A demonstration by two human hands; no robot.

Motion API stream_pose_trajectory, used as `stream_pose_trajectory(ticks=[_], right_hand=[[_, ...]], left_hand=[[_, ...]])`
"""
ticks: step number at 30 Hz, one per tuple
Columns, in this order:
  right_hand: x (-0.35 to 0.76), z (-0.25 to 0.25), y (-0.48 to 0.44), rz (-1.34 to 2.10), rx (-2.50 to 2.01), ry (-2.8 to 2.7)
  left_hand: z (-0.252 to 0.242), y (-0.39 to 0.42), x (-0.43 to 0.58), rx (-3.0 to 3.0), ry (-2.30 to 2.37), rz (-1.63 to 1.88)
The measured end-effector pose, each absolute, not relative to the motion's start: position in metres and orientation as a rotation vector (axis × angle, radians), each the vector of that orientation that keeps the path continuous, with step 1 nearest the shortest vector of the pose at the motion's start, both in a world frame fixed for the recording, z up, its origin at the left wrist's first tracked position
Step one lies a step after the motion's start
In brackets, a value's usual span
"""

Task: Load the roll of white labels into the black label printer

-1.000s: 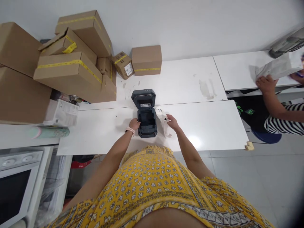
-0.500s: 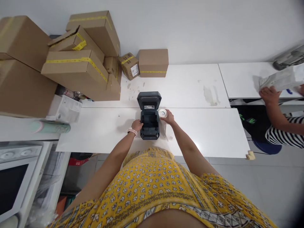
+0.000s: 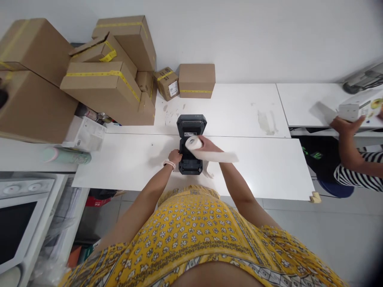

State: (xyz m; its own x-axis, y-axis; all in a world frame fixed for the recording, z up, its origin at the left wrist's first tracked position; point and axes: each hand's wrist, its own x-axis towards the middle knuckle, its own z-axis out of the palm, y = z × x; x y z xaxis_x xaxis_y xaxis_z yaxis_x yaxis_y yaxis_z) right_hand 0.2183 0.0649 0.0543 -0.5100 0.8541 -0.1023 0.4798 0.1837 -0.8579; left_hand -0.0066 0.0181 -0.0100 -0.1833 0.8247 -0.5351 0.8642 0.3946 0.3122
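A dark label printer (image 3: 190, 131) stands open on the white table (image 3: 263, 167), its lid tilted back. My left hand (image 3: 174, 156) rests closed against the printer's left side. My right hand (image 3: 207, 144) holds a white paper roll (image 3: 193, 142) just above the printer's open bay. A loose strip of white paper (image 3: 223, 157) trails from the roll to the right, over my forearm.
Stacked cardboard boxes (image 3: 101, 75) with yellow tape fill the back left; two small boxes (image 3: 196, 79) stand by the wall. A green tube (image 3: 67, 156) lies at left. Another person (image 3: 356, 159) in a striped top handles white packages at the right table.
My right hand has lifted the paper roll from the table beside the printer and carried it left over the open bay; the paper tail now hangs out to the right.
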Motion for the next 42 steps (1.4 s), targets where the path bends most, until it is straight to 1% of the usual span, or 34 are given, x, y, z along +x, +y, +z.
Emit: stream_pose_trajectory(ticks=[3,5,7,15,18,21,25,28,42], right_hand=[[0.184,0.059,0.061,1.008,-1.368,-2.523],[0.168,0.053,0.058,0.835,-1.476,-2.699],[0.159,0.042,0.056,0.744,-1.530,-2.786],[0.149,0.002,0.061,0.711,-1.636,-2.842],[0.148,-0.004,0.046,0.603,-1.523,-2.808],[0.154,-0.009,0.008,0.505,-1.364,-2.752],[0.171,-0.020,-0.057,0.565,-1.219,-2.790],[0.183,-0.027,-0.086,0.636,-1.123,-2.851],[0.198,-0.042,-0.090,0.857,-0.923,-2.909]], left_hand=[[-0.010,0.017,-0.006,1.427,2.021,-0.074],[-0.010,0.016,-0.006,1.429,2.015,-0.066],[-0.009,0.016,-0.006,1.425,2.009,-0.049],[-0.008,0.014,-0.007,1.405,2.007,-0.016],[-0.010,0.014,-0.007,1.420,2.003,-0.009],[-0.010,0.014,-0.006,1.427,2.010,-0.005],[-0.009,0.013,-0.006,1.432,2.004,-0.001],[-0.009,0.012,-0.006,1.431,1.992,0.016],[-0.013,0.003,-0.008,1.366,1.962,0.137]])
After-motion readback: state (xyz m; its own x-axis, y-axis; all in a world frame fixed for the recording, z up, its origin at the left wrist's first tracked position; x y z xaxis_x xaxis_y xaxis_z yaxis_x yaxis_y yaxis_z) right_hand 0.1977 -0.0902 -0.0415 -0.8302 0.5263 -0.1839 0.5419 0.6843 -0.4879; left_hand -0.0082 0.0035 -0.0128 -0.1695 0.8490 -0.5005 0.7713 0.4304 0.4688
